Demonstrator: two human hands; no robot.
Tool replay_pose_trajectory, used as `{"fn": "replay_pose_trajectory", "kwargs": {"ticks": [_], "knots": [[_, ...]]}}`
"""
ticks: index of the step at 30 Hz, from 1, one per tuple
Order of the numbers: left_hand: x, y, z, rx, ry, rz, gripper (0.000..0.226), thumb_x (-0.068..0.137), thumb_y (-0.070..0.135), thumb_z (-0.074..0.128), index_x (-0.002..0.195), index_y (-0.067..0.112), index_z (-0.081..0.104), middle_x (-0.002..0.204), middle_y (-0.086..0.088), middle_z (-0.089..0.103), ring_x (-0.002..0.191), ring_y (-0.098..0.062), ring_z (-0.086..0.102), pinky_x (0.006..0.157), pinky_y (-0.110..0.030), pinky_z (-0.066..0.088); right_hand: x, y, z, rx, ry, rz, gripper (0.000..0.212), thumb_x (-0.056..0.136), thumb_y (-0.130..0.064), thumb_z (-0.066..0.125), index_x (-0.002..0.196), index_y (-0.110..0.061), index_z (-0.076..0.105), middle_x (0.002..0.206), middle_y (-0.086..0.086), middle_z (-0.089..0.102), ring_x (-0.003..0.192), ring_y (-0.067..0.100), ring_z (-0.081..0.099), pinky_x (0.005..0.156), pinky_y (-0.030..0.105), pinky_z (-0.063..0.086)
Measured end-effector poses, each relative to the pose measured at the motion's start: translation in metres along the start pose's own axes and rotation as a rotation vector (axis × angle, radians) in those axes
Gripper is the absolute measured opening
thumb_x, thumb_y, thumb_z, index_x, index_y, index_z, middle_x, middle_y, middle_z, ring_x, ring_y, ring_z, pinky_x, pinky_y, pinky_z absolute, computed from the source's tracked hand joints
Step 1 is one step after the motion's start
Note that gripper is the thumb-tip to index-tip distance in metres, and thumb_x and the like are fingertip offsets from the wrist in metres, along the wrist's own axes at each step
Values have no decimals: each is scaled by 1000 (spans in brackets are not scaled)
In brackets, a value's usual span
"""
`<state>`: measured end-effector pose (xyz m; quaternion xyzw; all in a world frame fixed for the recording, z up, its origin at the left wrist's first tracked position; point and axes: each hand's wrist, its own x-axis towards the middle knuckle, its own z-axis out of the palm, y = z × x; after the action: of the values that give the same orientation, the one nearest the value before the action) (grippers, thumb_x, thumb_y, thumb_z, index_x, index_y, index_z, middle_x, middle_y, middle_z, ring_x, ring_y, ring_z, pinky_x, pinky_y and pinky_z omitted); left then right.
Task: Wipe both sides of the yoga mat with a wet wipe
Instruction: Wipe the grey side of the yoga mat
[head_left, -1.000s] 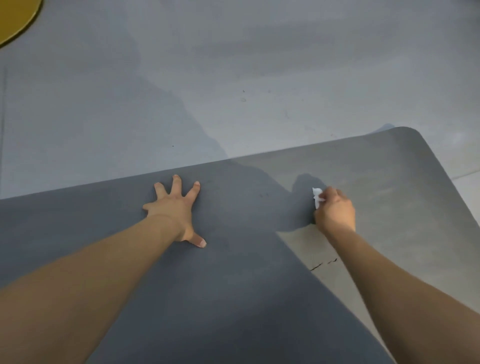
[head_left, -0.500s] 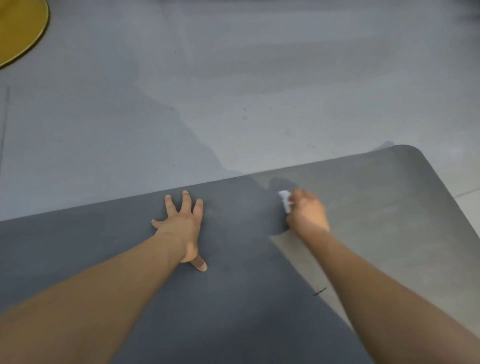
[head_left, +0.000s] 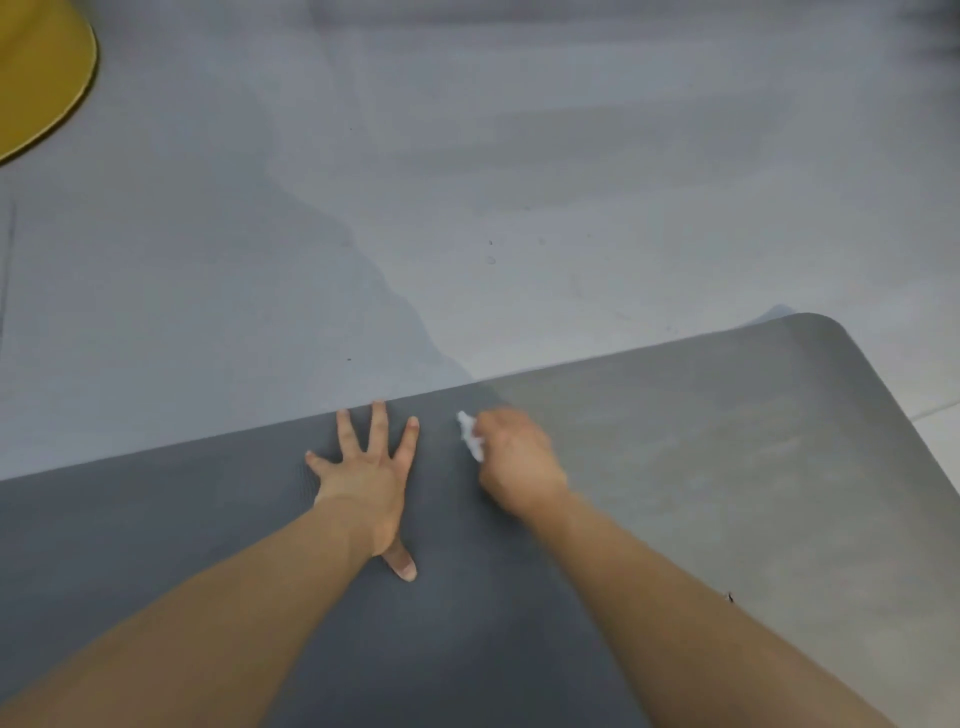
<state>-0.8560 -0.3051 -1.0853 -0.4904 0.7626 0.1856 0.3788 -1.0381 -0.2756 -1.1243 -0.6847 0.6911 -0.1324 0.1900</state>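
Two hands sit on the mat (head_left: 727, 493): the left hand (head_left: 371, 480) is splayed flat, while the right hand (head_left: 514, 462), clamped on the wipe (head_left: 470, 436), has swept from 3 o'clock to just beside it. This far strip looks nearly wiped.

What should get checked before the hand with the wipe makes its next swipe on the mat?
1. Wet wipe gripped in the right hand: ok, bunched in the fingers.
2. Left hand holding the yoga mat flat: ok, fingers spread, palm down.
3. Gap between the hands: not ok for a leftward swipe, the wipe is close to the left fingers.
4. Mat lying flat: ok in the part that shows.
5. Wipe wet enough: cannot tell.
6. Yellow object on the floor: ok, well clear of the mat.
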Motion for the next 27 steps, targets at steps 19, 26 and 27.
{"fn": "replay_pose_trajectory", "kwargs": {"ticks": [19,26,27], "knots": [[3,-7,0,-150,-95,37,170,48,60,94,144,31,-43,139,-5,-63,134,-50,-46,112,-78,11,44,38,-13,-41,78,101,12,80,-2,60,80,-14,60,82,14,62,79,35,60,66,34,44],[5,-5,-1,-156,-112,29,170,48,60,95,143,32,-44,139,-5,-63,133,-50,-47,112,-78,11,33,123,-62,-124,169,533,17,81,0,56,95,-7,62,98,18,65,89,39,62,68,33,43],[5,-5,-1,-157,-110,32,170,48,60,94,143,32,-44,139,-5,-62,133,-50,-47,112,-78,11,33,103,-51,-89,182,491,21,79,1,54,96,-7,64,97,18,66,89,38,63,71,33,46]]}}
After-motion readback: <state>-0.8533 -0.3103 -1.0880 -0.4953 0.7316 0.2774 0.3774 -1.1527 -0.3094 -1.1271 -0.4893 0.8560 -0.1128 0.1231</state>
